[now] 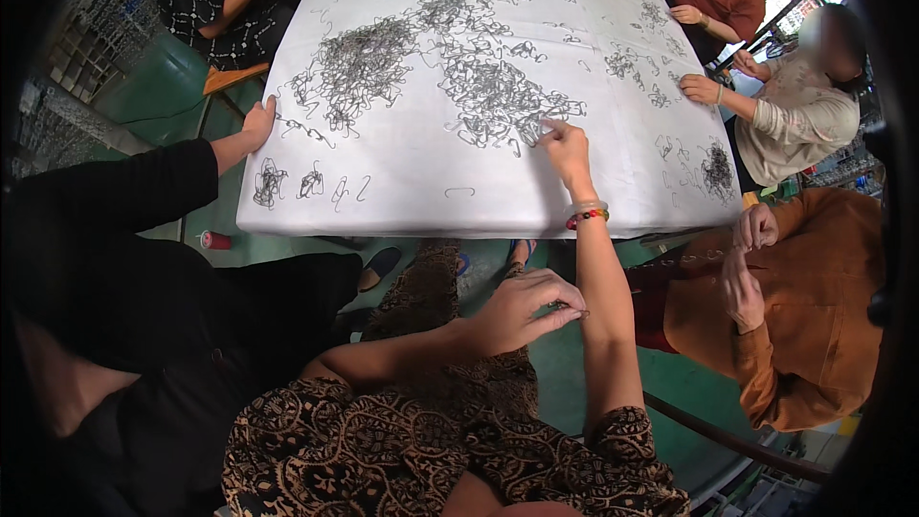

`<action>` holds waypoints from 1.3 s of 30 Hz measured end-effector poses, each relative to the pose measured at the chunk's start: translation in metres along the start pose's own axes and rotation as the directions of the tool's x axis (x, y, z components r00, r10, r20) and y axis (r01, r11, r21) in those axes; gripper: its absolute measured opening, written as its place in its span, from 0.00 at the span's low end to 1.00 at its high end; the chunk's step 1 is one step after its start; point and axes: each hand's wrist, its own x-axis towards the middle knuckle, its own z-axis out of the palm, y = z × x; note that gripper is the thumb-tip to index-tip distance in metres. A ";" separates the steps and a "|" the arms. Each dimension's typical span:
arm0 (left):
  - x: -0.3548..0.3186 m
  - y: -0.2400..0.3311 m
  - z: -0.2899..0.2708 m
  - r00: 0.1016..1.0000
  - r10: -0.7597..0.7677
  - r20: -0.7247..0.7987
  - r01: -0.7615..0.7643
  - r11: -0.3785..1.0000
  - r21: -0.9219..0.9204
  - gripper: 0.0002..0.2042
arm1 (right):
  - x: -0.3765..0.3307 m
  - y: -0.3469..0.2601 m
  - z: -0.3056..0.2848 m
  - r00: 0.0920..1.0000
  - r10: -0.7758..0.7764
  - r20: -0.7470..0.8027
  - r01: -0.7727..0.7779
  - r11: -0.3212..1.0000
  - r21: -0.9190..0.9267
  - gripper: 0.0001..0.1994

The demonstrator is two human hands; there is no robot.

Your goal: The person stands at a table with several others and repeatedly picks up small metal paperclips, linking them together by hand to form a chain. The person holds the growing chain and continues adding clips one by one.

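Low in front of my body, my left hand [532, 310] is closed in a pinch, and a small dark bit of a wire hook shows at its fingertips. My right hand [565, 148], with a bead bracelet [588, 214] and a pale bangle on its wrist, reaches over the table to the near edge of a large pile of wire hooks [493, 96]. Its thumb and finger are drawn together among the hooks; what they pinch, if anything, is too small to tell. A single bent hook [460, 191] lies near the front edge.
The white-covered table [412, 201] carries more hook heaps [364, 62], with small groups at its left and right corners. Several people stand or sit around it; a black-sleeved person's hand [258, 124] touches the left edge. A red can [215, 240] stands on the green floor.
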 end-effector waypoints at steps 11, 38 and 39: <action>-0.003 -0.012 0.004 0.996 0.079 -0.030 -0.076 0.994 0.073 0.05 | -0.214 -0.069 -0.135 0.984 -0.039 -0.173 0.149 0.713 0.686 0.06; -0.036 -0.086 -0.278 0.458 -0.126 -0.880 0.885 0.150 0.440 0.18 | -0.232 -0.075 -0.089 0.926 -0.133 -0.354 0.343 0.689 0.639 0.18; -0.042 -0.092 -0.296 0.400 -0.183 -0.898 0.916 0.109 0.386 0.20 | -0.232 -0.074 -0.089 0.935 -0.114 -0.334 0.317 0.691 0.649 0.18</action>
